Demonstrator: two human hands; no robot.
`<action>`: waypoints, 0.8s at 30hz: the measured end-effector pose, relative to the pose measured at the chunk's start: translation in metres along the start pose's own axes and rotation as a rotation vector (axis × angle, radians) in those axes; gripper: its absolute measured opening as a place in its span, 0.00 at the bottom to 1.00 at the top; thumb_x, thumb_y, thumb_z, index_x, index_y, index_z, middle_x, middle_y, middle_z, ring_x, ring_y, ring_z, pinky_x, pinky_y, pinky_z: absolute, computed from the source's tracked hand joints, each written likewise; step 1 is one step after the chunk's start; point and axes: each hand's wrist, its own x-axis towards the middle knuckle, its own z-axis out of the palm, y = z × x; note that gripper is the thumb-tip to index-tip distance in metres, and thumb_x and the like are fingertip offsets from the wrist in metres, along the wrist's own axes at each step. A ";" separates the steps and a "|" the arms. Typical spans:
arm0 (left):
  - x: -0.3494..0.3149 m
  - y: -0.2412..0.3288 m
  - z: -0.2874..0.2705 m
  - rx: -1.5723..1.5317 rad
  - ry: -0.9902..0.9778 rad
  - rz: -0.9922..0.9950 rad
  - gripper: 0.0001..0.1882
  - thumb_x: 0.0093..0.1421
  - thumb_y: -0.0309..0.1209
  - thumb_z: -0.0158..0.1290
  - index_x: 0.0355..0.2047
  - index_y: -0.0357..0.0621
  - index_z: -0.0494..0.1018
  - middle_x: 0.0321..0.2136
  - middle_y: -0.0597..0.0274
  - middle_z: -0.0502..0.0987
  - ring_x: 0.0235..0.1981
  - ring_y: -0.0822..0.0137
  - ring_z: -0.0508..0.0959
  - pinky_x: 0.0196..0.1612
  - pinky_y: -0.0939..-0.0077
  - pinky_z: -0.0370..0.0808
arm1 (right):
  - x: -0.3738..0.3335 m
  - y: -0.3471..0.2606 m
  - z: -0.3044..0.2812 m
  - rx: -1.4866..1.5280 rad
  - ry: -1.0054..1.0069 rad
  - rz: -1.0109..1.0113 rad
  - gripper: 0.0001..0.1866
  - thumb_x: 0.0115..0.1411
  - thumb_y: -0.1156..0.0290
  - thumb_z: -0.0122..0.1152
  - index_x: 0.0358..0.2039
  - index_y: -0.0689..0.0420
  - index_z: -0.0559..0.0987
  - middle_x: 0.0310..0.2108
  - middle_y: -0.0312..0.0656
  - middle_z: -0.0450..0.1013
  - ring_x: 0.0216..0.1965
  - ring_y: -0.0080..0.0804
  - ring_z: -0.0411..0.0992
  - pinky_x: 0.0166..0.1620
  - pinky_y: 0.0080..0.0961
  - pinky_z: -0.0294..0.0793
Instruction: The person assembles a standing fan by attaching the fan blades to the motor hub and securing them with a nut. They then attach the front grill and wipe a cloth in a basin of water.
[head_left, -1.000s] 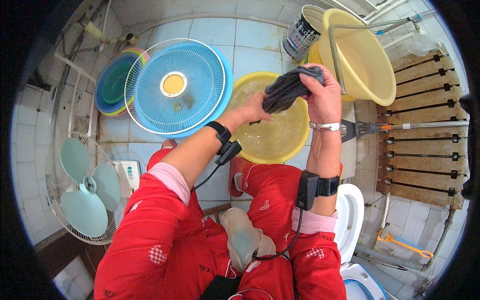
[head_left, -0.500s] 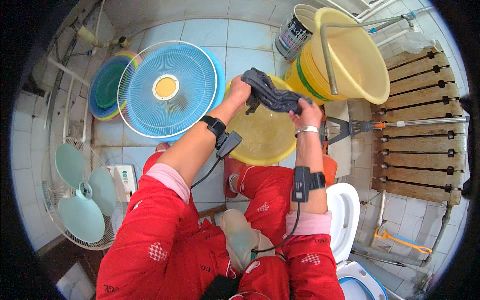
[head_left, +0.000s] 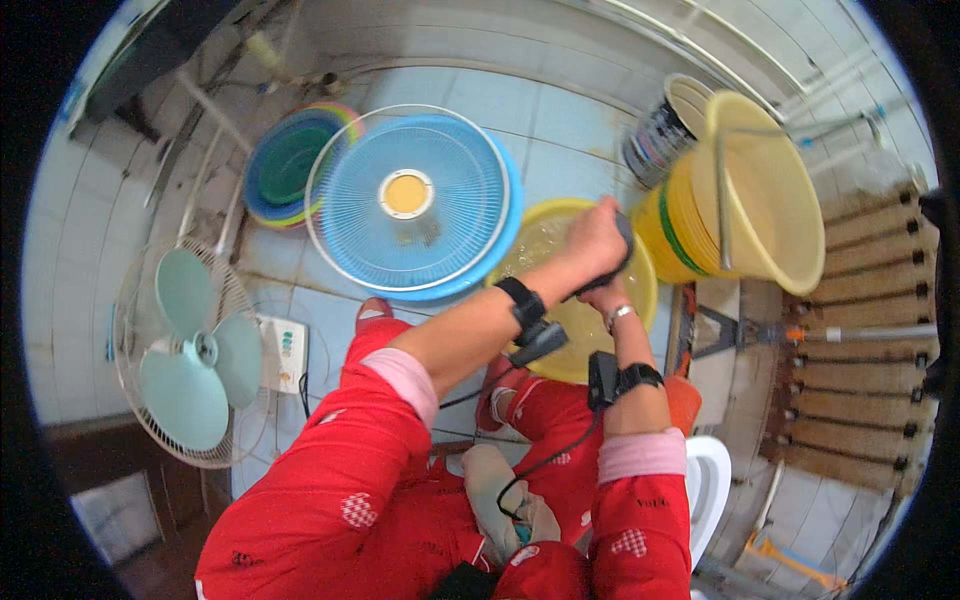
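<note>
A dark grey cloth [head_left: 624, 246] is bunched and twisted between my hands, above the yellow basin [head_left: 640, 290] of water. My left hand [head_left: 597, 238] is closed in a fist around its upper part. Just below, my right hand [head_left: 606, 296] grips the lower part, its fingers partly hidden and slightly blurred. Both wrists wear black straps with small devices; a bracelet circles the right wrist.
Left of the basin, a round fan guard [head_left: 330, 225] lies over a blue tub [head_left: 508, 225]. Stacked coloured basins [head_left: 262, 205] and a fan [head_left: 205, 350] stand farther left. Yellow buckets [head_left: 690, 215], a mop [head_left: 750, 333] and a wooden slatted board [head_left: 850, 370] are at right.
My hands have come closer together, and the cloth that stretched between them is now bunched up. My left hand has swung over to the right; the whole view has shifted.
</note>
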 end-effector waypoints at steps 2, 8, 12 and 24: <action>-0.003 0.005 0.003 -0.063 0.042 0.069 0.22 0.50 0.22 0.48 0.48 0.46 0.72 0.40 0.41 0.77 0.46 0.42 0.75 0.51 0.56 0.71 | -0.001 -0.002 0.001 0.044 -0.052 -0.109 0.46 0.44 0.68 0.75 0.63 0.50 0.61 0.61 0.32 0.63 0.60 0.32 0.61 0.63 0.32 0.58; 0.007 0.011 0.014 -0.523 0.074 0.026 0.16 0.48 0.18 0.48 0.37 0.43 0.78 0.32 0.54 0.80 0.35 0.63 0.79 0.41 0.71 0.74 | -0.011 -0.011 0.004 0.477 0.200 -0.021 0.41 0.39 0.75 0.78 0.55 0.58 0.69 0.49 0.37 0.72 0.49 0.31 0.70 0.49 0.32 0.74; 0.023 0.006 0.012 -1.073 -0.056 -0.070 0.15 0.51 0.15 0.46 0.38 0.37 0.75 0.31 0.60 0.77 0.33 0.65 0.77 0.38 0.70 0.75 | -0.010 -0.025 -0.001 0.868 0.353 -0.103 0.31 0.51 0.74 0.70 0.55 0.55 0.70 0.52 0.37 0.70 0.50 0.33 0.71 0.49 0.34 0.75; 0.003 -0.087 0.007 -0.597 -0.571 -0.310 0.40 0.41 0.32 0.66 0.57 0.48 0.66 0.51 0.52 0.71 0.55 0.55 0.69 0.57 0.51 0.65 | -0.014 -0.034 -0.050 1.477 0.531 -0.196 0.17 0.63 0.66 0.45 0.45 0.61 0.75 0.45 0.49 0.75 0.44 0.46 0.75 0.50 0.45 0.76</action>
